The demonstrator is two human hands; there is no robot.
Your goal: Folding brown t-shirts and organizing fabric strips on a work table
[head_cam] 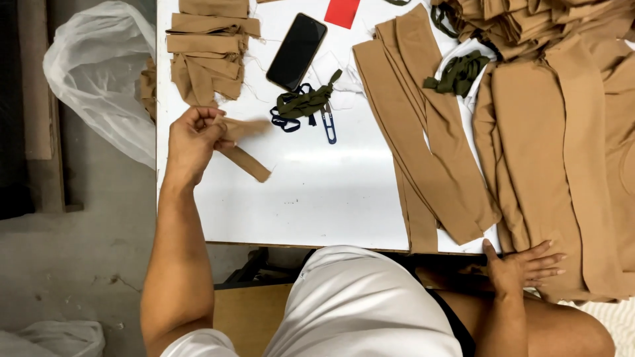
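My left hand (pixel 193 140) is over the left part of the white table (pixel 317 192), fingers closed on a small folded tan fabric strip (pixel 243 147) whose end hangs down to the right. My right hand (pixel 522 266) rests flat, fingers spread, on the near edge of a large pile of tan fabric pieces (pixel 562 145) at the right. Long tan strips (pixel 423 132) lie fanned out in the table's middle right.
A stack of short tan strips (pixel 208 49) sits at the far left of the table. A black phone (pixel 297 51), dark green ribbons (pixel 305 102), a small blue thread snipper (pixel 329 124) and a red card (pixel 342 12) lie nearby. A clear plastic bag (pixel 99 73) hangs off the left edge.
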